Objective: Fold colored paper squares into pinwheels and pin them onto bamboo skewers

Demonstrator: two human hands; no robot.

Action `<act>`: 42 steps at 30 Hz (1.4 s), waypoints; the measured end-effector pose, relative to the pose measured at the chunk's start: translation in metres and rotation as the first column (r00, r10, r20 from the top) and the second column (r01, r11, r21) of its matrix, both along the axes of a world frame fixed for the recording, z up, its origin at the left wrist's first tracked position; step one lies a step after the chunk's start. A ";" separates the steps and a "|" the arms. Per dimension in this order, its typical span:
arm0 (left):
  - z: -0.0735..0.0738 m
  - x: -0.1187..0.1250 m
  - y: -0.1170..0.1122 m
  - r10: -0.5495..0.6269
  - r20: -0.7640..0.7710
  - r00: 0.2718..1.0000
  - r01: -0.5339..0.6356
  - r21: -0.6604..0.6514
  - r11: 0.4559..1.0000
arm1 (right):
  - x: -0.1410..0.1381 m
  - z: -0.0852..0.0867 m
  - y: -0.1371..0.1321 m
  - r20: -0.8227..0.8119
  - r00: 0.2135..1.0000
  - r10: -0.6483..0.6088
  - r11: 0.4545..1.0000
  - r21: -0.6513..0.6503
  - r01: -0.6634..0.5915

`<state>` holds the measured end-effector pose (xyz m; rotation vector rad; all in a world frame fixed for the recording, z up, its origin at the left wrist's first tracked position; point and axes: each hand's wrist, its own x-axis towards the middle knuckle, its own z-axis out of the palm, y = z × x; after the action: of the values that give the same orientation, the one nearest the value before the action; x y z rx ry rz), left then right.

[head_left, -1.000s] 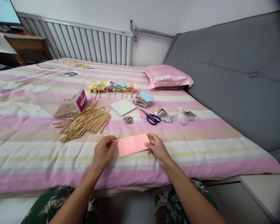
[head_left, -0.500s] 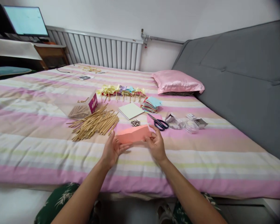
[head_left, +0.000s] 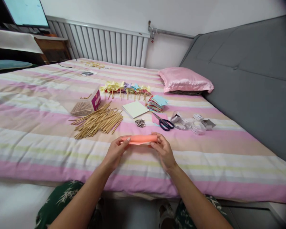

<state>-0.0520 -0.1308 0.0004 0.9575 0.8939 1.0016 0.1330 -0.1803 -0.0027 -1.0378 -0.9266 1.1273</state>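
An orange sheet of paper, bent over along its length, is held above the bed's near side. My left hand pinches its left end, thumb on top. At the right end, my right hand grips the paper between thumb and fingers. Just beyond the paper lies a small heap of shiny metal pins or fasteners. Dark-handled scissors rest partly on a pink paper to the right of the heap. A pale paper stack lies behind it.
Wooden sticks are piled at left beside a clear plastic box. Paper pinwheels lie in a row farther back. A stack of coloured papers, clear packaging and a pink pillow are to the right.
The orange paper has gone from a flatter, creased sheet to a narrow bent-over strip. My left hand's fingers have closed on its end, and the view has shifted slightly.
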 end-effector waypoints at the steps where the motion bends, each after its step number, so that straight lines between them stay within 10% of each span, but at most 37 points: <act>1: -0.001 -0.001 -0.001 0.010 -0.047 0.999 -0.009 0.014 1.000 | 0.001 0.000 -0.001 -0.010 1.000 -0.006 1.000 -0.016 0.006; 14: -0.007 0.002 -0.001 0.167 -0.150 0.974 -0.148 0.131 0.980 | 0.008 0.004 -0.008 0.139 0.979 0.146 0.989 -0.057 -0.139; 25: -0.003 0.003 -0.003 0.058 -0.047 0.997 -0.045 0.241 0.970 | 0.005 -0.006 -0.001 -0.107 0.986 -0.127 0.965 -0.242 0.098; 42: 0.001 0.014 -0.013 0.154 0.260 0.953 -0.077 -0.283 0.956 | -0.006 -0.004 -0.001 -0.262 0.963 -0.059 0.986 -0.166 0.016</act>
<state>-0.0376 -0.1435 0.0017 0.5204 0.8291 1.0539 0.1265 -0.1812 -0.0071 -1.0004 -0.6066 1.2906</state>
